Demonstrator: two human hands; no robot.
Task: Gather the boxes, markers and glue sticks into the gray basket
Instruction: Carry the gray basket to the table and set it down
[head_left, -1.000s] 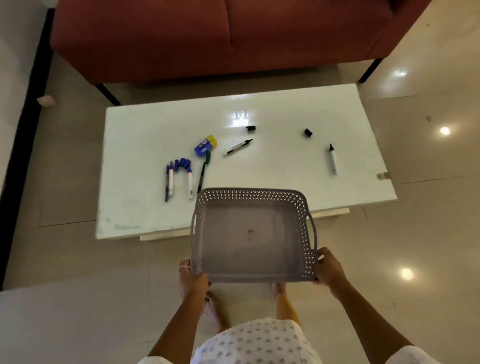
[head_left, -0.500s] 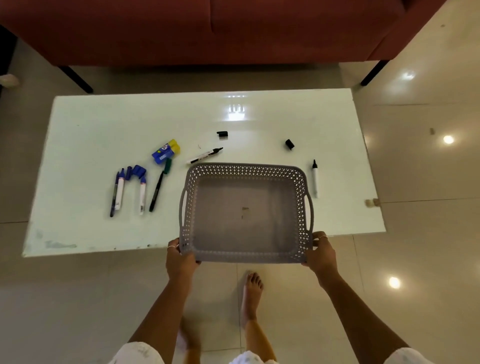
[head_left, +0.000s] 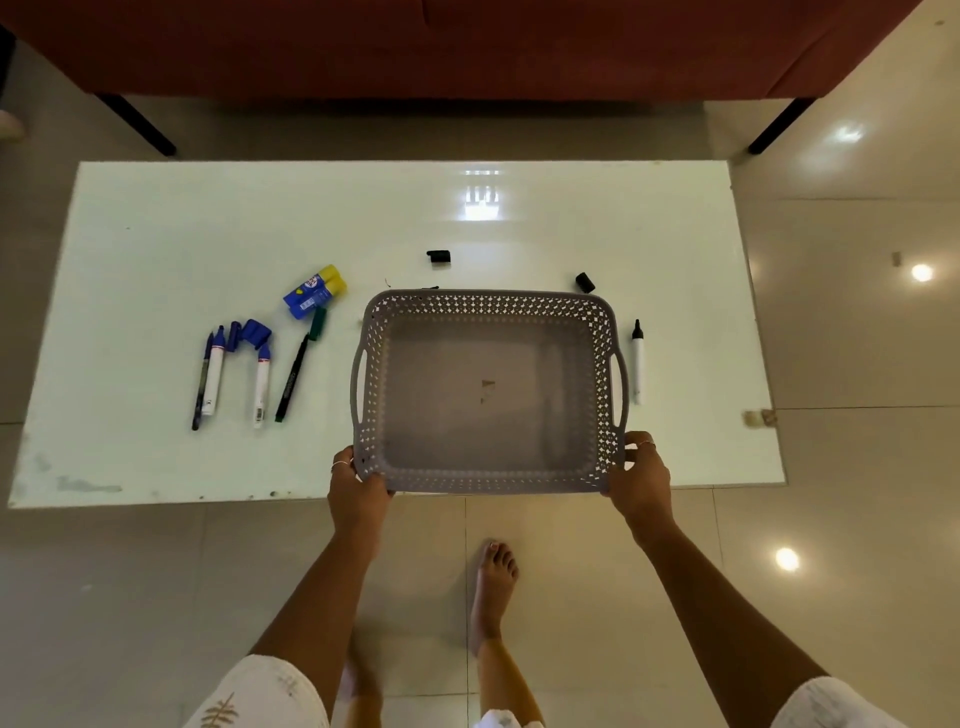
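Now both hands hold the gray basket (head_left: 488, 389) at its near corners, in the centre of the frame over the white worktop (head_left: 156, 234). The left hand (head_left: 358, 493) has its grip wrapped round the lower left corner, the right hand (head_left: 641, 480) round the lower right corner, fingers curled over the rim. Whether the basket rests on the worktop or hangs just above it cannot be told. Nothing lies inside it.

Left of the basket lie two glue sticks (head_left: 314, 299), blue with yellow caps, side by side. Just below them is a green pen (head_left: 298, 376), and further left two white markers (head_left: 213, 379) and loose blue caps (head_left: 252, 332). Right of the basket, just beside its handle, lies a white marker with a black tip (head_left: 637, 364). Two black caps (head_left: 439, 257) sit above the basket's far edge.
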